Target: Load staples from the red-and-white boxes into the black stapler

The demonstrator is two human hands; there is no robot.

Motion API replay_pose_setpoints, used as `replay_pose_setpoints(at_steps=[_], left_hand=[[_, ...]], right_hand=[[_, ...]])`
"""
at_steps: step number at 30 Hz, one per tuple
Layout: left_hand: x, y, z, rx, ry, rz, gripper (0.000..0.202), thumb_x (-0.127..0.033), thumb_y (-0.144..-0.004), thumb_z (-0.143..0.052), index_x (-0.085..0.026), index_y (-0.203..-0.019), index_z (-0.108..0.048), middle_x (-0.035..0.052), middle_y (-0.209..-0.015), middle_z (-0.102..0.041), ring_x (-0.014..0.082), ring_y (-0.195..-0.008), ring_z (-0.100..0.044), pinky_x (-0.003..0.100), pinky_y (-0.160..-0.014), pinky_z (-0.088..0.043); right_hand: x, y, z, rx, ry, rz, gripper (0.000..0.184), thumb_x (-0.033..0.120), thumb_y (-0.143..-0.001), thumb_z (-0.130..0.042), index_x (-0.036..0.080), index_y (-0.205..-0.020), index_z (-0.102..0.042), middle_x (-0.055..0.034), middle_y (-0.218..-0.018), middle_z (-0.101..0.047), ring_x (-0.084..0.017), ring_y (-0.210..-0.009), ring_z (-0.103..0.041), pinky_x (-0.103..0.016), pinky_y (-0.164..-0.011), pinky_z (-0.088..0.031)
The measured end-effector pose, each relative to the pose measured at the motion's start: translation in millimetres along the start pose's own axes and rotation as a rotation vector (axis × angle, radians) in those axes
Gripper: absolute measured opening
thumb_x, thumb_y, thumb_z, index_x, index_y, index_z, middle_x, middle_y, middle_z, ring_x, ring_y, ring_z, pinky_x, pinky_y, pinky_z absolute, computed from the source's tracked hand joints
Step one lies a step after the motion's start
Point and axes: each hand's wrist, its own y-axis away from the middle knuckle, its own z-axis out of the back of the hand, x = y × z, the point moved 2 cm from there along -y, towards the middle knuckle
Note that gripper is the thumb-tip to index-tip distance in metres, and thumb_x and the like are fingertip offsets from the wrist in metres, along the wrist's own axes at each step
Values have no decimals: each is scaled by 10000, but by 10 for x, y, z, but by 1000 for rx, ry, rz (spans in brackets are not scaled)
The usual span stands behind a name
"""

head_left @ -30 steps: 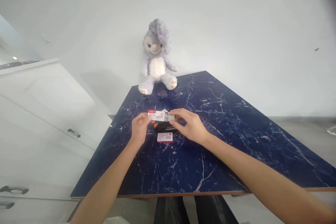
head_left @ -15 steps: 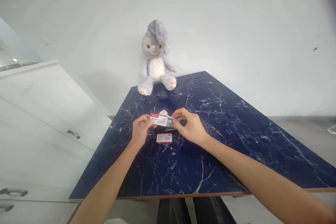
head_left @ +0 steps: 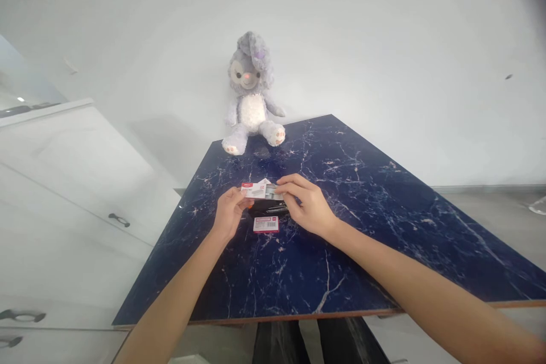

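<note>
Over the middle of the dark blue marble table [head_left: 341,250], my left hand [head_left: 228,213] holds a small white and red staple box [head_left: 255,190] by its left end. My right hand [head_left: 307,205] pinches the grey inner part [head_left: 273,192] sticking out of the box's right end. A black stapler [head_left: 268,209] lies on the table right under the box, partly hidden by my fingers. A second small red and white box [head_left: 266,224] lies flat just in front of the stapler.
A grey and white plush rabbit [head_left: 251,96] sits at the table's far edge against the white wall. White cabinets with drawer handles [head_left: 119,219] stand to the left. The table's near edge [head_left: 298,314] runs just above my dark trousers.
The box tilted briefly, then came back level and a little lower. My right fingers have stayed at its right end on the grey inner part.
</note>
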Motion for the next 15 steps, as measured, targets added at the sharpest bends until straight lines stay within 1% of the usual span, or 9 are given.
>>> replay_pose_setpoints(at_steps=[4, 6, 9, 12, 15], left_hand=[[-3, -16, 41, 7, -28, 23, 357, -321, -765, -784, -165, -648, -485, 60, -894, -763, 148, -755, -713, 236, -645, -564], [-6, -19, 54, 21, -52, 16, 389, -320, -755, -793, -163, -628, -460, 67, -925, -763, 156, -771, -718, 246, -656, -573], [-6, -19, 63, 39, -61, 18, 415, -320, -744, -802, -163, -612, -441, 67, -907, -761, 160, -774, -720, 250, -662, -581], [-4, -21, 68, 39, -39, 46, 352, -327, -756, -796, -160, -645, -507, 66, -898, -761, 159, -772, -723, 241, -656, -587], [1, -25, 67, 40, -11, 82, 246, -319, -770, -789, -157, -724, -610, 68, -920, -764, 158, -785, -726, 230, -667, -592]], right_hand=[[-32, 7, -18, 18, 92, -14, 215, 211, -931, -569, 245, -1101, -695, -78, -1175, -667, -217, -1057, -659, -366, -922, -558], [-61, 3, -25, 42, 157, -11, 192, 221, -921, -592, 245, -1073, -706, -76, -1162, -682, -229, -1039, -665, -391, -916, -551], [-81, -8, -20, 53, 235, 5, 148, 230, -924, -598, 231, -1017, -713, -78, -1107, -712, -239, -996, -675, -425, -907, -517], [-62, -13, -6, 34, 226, -1, 135, 234, -928, -591, 220, -1016, -692, -72, -1070, -722, -231, -978, -674, -413, -896, -492], [-38, -11, 8, 5, 191, -34, 131, 242, -924, -591, 221, -1022, -675, -65, -1045, -724, -227, -973, -667, -394, -894, -487]])
